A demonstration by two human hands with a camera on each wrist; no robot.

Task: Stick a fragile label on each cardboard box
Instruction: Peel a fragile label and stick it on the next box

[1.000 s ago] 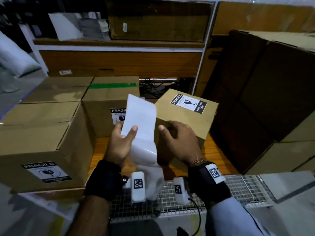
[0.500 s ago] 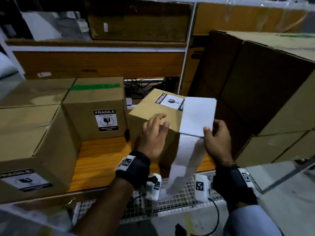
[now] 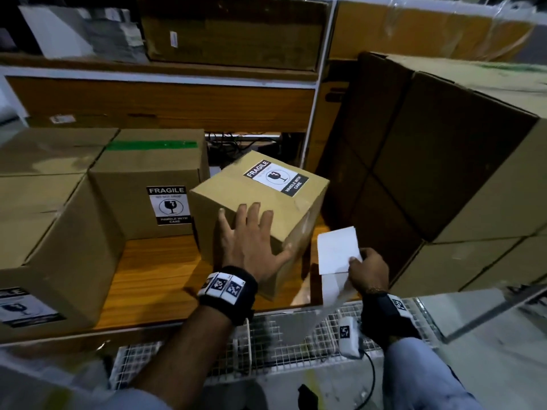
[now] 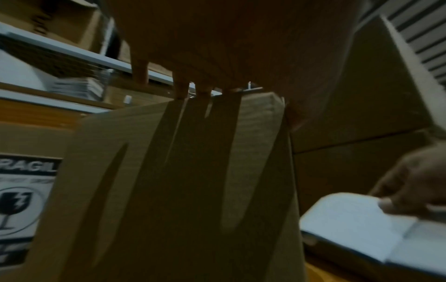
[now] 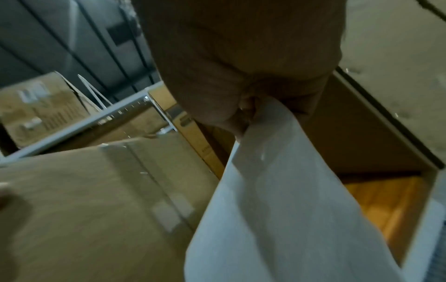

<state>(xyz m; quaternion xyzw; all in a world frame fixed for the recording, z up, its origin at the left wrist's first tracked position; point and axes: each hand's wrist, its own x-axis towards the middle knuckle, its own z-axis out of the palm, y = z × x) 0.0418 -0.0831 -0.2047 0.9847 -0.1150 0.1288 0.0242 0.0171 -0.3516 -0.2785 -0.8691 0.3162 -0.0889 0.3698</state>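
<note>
Far-L box: fragile label on front face, partly cut off by frame edge.
Green-taped box: upright on wooden shelf, fragile label on front.
Tilted box: centre, turned cornerwise, label on top face.
L hand: fingers straight, spread, flat vs box's near face.
R hand: pinches white label strip just R of box; strip trails down to wire rack.
Big cartons: stacked far R.

Left hand spread flat on the labelled box; right hand pinches white label strip.
</note>
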